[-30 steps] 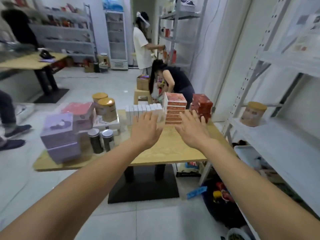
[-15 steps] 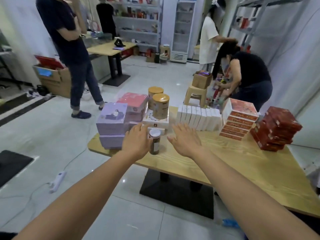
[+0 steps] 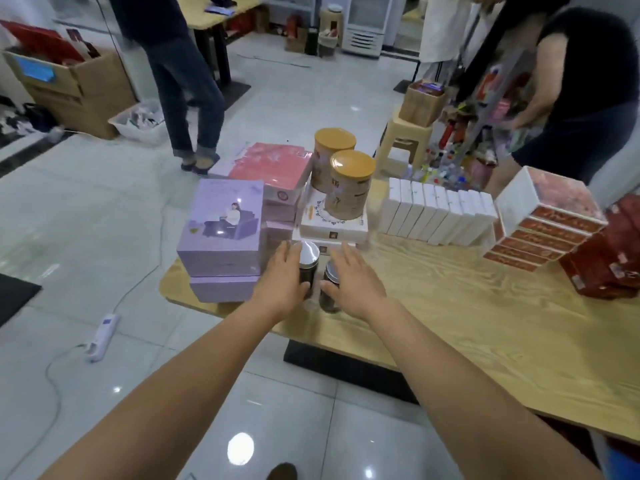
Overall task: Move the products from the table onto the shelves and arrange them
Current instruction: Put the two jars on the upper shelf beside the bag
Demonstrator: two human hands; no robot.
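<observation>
Near the front edge of the wooden table [image 3: 467,317], right by your hands, stand two small dark jars with shiny silver lids. They stand upright, side by side, just beside the purple boxes [image 3: 221,233].

These jars look like glass, so they are hard, smooth and a bit slippery, and I think they could break if they fall. They look small enough for one hand each. Hold each jar around its dark middle, not by the lid, because the lid may be loose.

Your left hand [image 3: 282,284] is open, with its fingers spread and curved. It rests against the left jar [image 3: 308,266], with the thumb on the jar's side, but it does not grip it yet.

Your right hand [image 3: 353,284] is open too. Its fingers reach over the right jar [image 3: 330,287] and its thumb touches the jar's side. It holds nothing yet.

Close your fingers slowly. The jars are very close together and could knock each other. The gold tins [image 3: 348,183] on the white box [image 3: 334,225] behind them are tall, so do not bump those.
</observation>
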